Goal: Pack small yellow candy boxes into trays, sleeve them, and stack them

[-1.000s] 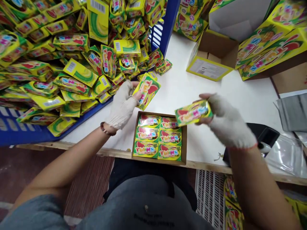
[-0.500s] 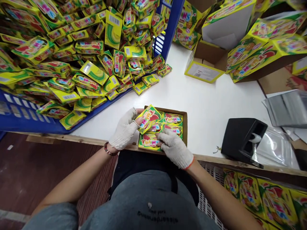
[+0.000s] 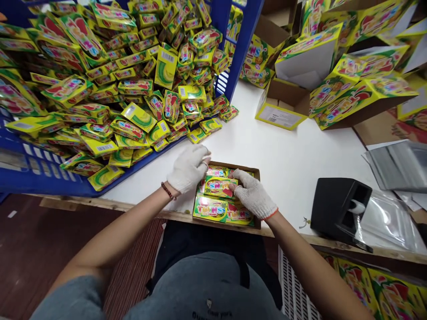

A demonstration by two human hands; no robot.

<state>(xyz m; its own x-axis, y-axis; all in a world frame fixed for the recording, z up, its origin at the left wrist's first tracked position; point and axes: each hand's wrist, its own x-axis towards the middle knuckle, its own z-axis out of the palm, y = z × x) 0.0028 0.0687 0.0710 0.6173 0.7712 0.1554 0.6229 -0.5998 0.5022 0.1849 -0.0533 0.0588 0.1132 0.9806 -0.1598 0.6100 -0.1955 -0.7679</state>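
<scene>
A shallow cardboard tray (image 3: pixel 258 195) lies at the table's front edge, with small yellow-green "Twins" boxes (image 3: pixel 210 208) lying flat in it. Above them, one small box (image 3: pixel 218 186) sits raised, its lettering upside down to me. My right hand (image 3: pixel 253 195), in a white knit glove, pinches that box at its right end between thumb and fingers. My left hand (image 3: pixel 188 169), gloved too, hovers at the tray's upper left corner, fingers bent and slightly apart, with nothing visible in them. Part of the tray's right side is hidden under my right hand.
A blue plastic crate (image 3: pixel 133 172) heaped with small boxes (image 3: pixel 136 115) stands at the left, some spilling onto the table. Open display cartons (image 3: pixel 283 109) crowd the back right. A black tape dispenser (image 3: pixel 336 211) and clear plastic sheets (image 3: pixel 388 222) are at the right.
The small box has passed from my left hand to my right and turned to lie lengthwise over the tray's middle. My left hand has let go and shifted slightly up and right.
</scene>
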